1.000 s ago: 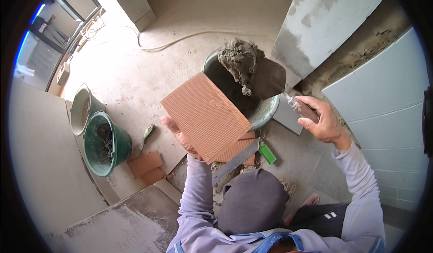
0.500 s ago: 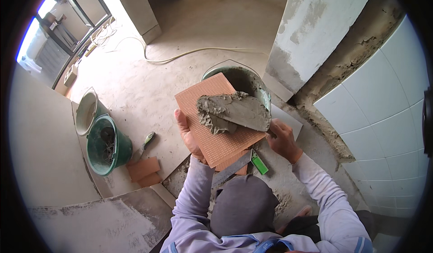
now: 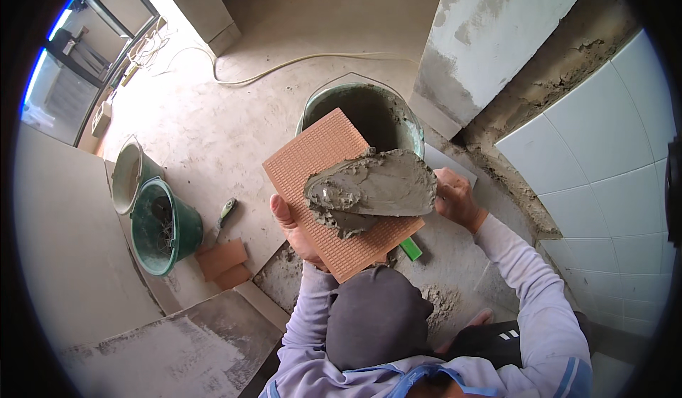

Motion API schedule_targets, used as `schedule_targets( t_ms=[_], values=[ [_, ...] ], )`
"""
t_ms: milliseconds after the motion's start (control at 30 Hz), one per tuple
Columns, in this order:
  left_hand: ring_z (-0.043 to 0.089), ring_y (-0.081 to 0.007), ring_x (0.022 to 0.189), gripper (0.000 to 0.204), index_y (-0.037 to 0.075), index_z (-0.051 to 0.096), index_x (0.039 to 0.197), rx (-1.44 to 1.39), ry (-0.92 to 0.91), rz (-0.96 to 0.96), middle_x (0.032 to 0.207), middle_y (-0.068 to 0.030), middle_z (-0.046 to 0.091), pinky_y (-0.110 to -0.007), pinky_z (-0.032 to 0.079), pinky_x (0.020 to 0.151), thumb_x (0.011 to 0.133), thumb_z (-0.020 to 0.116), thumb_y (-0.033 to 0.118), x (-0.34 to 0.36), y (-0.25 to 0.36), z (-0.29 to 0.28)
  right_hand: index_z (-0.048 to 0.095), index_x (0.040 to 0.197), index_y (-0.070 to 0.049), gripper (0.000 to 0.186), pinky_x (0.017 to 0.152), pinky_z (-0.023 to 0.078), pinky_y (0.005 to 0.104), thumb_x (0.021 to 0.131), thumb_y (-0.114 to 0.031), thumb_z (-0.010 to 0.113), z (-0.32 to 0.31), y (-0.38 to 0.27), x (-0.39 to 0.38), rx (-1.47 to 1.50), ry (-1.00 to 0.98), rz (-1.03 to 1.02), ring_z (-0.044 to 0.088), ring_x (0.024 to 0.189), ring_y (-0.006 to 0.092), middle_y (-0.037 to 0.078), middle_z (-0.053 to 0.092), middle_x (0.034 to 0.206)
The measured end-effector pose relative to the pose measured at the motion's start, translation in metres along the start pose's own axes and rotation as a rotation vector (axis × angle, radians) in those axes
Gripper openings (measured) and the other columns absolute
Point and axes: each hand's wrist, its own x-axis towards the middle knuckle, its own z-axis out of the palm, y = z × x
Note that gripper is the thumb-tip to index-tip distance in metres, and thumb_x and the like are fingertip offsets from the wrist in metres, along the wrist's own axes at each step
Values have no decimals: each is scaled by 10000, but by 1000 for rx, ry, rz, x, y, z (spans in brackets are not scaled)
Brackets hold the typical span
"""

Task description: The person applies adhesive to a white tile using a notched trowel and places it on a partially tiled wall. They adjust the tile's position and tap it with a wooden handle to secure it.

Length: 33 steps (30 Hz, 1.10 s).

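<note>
My left hand (image 3: pixel 295 232) supports a terracotta-coloured tile (image 3: pixel 307 162) from below, its thumb along the left edge and its other fingers hidden underneath. The tile's ribbed back faces up. Closed at the right of the tile, my right hand (image 3: pixel 459 199) grips a trowel (image 3: pixel 401 183), whose handle is hidden by the fingers. Grey mortar coats the trowel blade, which lies over the tile. A thick lump of mortar (image 3: pixel 342 222) sits on the tile under the blade. Just beyond the tile stands a large bucket (image 3: pixel 307 110) with grey mortar residue inside.
Two buckets, one pale (image 3: pixel 126 174) and one green (image 3: pixel 190 220), stand at the left. Near them lie a green-handled tool (image 3: pixel 227 208) and tile pieces (image 3: pixel 220 257). A green-handled square (image 3: pixel 410 249) shows below the tile. White wall tiles (image 3: pixel 579 149) line the right; a cable (image 3: pixel 284 67) crosses the floor.
The trowel has shifted slightly right and turned flatter across the tile, with my right hand moving up and right. The tile has moved slightly left, and now covers most of the square.
</note>
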Motion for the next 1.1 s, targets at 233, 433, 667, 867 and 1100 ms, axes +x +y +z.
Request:
schedule_targets(
  t_ms=[233,433,667,867,1100],
  values=[
    [531,-351,1227,711,54,446,1406,-81,-86,-12,1374,-170,524,-535,451,1038,938,532,583,4,4,-11,614,1129,-115,520,711,532,400,655,69,722,-3,16,-1,-65,-44,9,646,816,311,89,639,906],
    [525,-361,1235,718,48,435,1414,-159,-101,-59,1381,-183,516,-545,445,1044,932,549,568,3,15,-9,604,1163,-102,519,720,530,414,684,83,681,-19,27,-22,-99,-62,62,641,813,326,120,627,889],
    [505,-394,1268,799,34,384,1437,36,-182,-135,1398,-216,486,-576,469,1016,910,560,607,13,13,15,538,1398,-160,548,610,478,384,871,-83,667,-104,3,21,-286,0,38,577,707,272,76,575,828],
    [568,-309,1200,787,20,415,1410,-27,-146,-4,1362,-182,529,-486,543,949,951,430,659,23,15,-1,569,1387,-219,520,606,454,350,884,-243,701,-131,-35,95,-429,-57,-305,536,681,187,15,535,801],
    [555,-318,1215,756,38,429,1415,37,-80,-24,1362,-168,535,-497,502,999,953,459,636,7,16,14,591,1362,-228,530,589,433,310,845,-221,709,-109,-30,115,-485,-131,-414,505,662,150,-8,522,783]
  ],
)
